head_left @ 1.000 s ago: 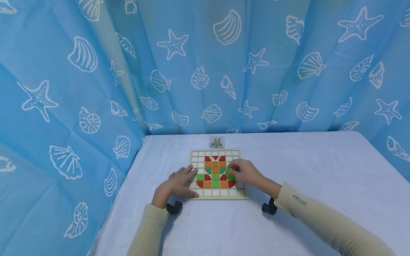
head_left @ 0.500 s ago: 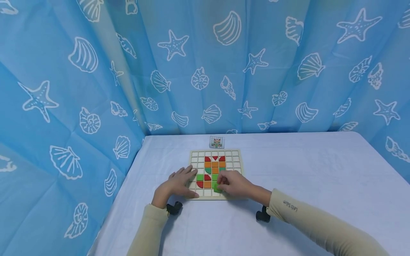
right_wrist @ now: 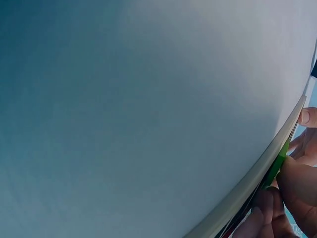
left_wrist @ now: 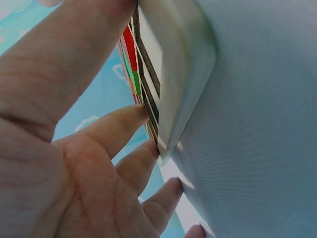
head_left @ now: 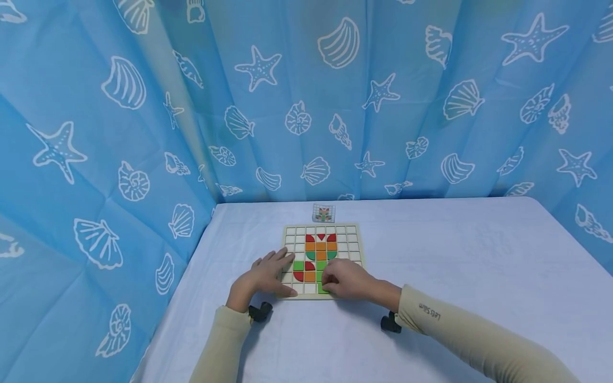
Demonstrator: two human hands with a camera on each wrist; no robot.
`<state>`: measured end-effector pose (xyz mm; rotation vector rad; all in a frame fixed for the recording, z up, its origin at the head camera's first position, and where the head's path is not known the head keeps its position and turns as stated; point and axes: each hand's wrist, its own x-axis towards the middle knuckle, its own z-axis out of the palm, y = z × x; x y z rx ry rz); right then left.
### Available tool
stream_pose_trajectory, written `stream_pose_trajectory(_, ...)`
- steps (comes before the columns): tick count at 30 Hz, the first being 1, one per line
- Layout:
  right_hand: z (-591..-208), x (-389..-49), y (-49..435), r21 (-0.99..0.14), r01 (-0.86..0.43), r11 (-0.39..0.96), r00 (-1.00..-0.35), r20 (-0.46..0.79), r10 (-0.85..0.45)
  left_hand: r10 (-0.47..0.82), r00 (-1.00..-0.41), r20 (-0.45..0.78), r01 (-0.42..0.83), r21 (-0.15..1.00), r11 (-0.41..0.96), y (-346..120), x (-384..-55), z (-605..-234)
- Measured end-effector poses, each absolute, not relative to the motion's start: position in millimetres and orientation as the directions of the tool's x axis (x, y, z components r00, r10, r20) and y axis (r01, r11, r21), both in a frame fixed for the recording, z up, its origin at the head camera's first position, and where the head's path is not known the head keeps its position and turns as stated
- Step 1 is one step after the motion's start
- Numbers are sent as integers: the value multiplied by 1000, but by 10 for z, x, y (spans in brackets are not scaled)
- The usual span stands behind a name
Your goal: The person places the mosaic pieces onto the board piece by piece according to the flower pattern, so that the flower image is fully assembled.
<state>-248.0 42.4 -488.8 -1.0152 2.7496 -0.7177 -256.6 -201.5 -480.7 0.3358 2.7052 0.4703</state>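
Observation:
A wooden grid board (head_left: pixel 351 247) lies on the table, carrying a pattern of red, orange, green and white tiles. At its near edge, my right hand (head_left: pixel 351 279) pinches a light green square tile (head_left: pixel 320 288), set at the bottom-row middle cell. In the right wrist view, thumb and fingers meet at that green tile (right_wrist: pixel 275 167), against the board's edge. Whether it lies fully flat is hidden by the fingers. My left hand (head_left: pixel 265 274) rests with spread fingers on the board's left edge, thumb at the near-left corner. Part of the pattern's right side is covered by my right hand.
Behind the board lies a small picture card (head_left: pixel 323 213) showing a similar tile pattern. A white cloth covers the table (head_left: pixel 455 244). A blue shell-printed curtain (head_left: pixel 297 80) hangs at the back and left. Black wrist cameras sit under both wrists.
My right hand has brought the green tile from the pattern's right side left and nearer, down to the bottom-row middle cell. My left hand has stayed on the board's left edge.

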Motion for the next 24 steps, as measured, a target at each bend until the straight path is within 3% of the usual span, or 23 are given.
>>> stream_pose_trajectory(14,-4857,-2459,464,-475,-549,688,-782,1,-623,327,-888,-324,201,366,909,-1917,-2615,-4792)
stream_pose_trajectory(24,-4844,-2491,673,-756,-366,543,-811,-27,-585,331,-889,-315,202,379,903,-1985,-2601,-4912)
